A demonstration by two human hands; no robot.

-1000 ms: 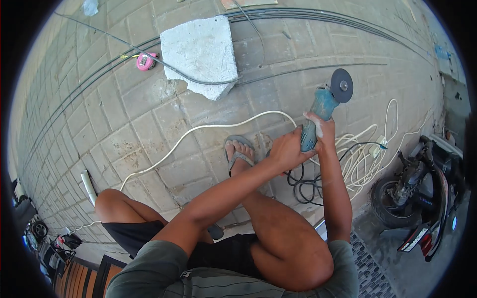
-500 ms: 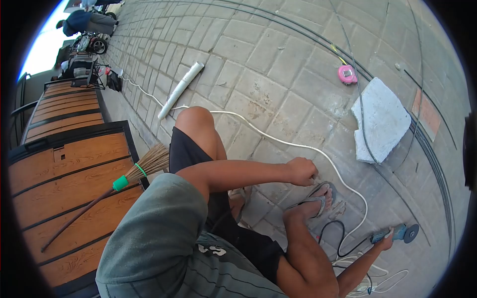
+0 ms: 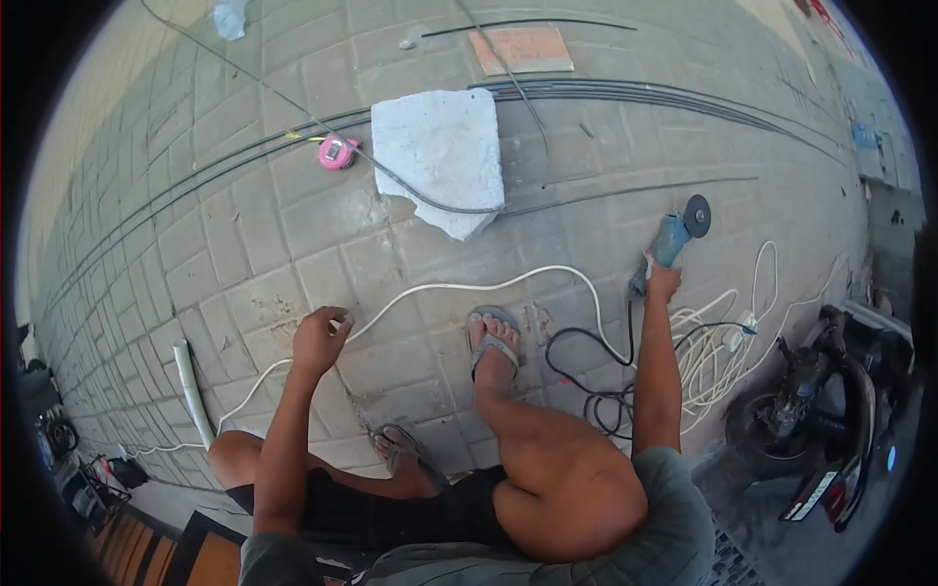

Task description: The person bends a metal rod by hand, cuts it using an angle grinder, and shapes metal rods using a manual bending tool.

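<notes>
My right hand is wrapped round the body of a blue-green angle grinder, whose dark cutting disc points away from me. A black cord runs from the grinder's rear. My left hand is raised over the paving with its fingers curled; what is inside them, if anything, is hidden. Ahead lies a broken white slab, with a thin metal rod across it. A pink tape measure sits at the slab's left.
Several long dark rods stretch past an orange-pink tile. A white cable crosses the bricks to a tangled coil at right. A motorbike stands lower right. A white tube lies at left.
My view has swung to the right, bringing the motorbike and cable coil into sight. The broom has left the frame. The grinder stays in my right hand; my left hand remains curled.
</notes>
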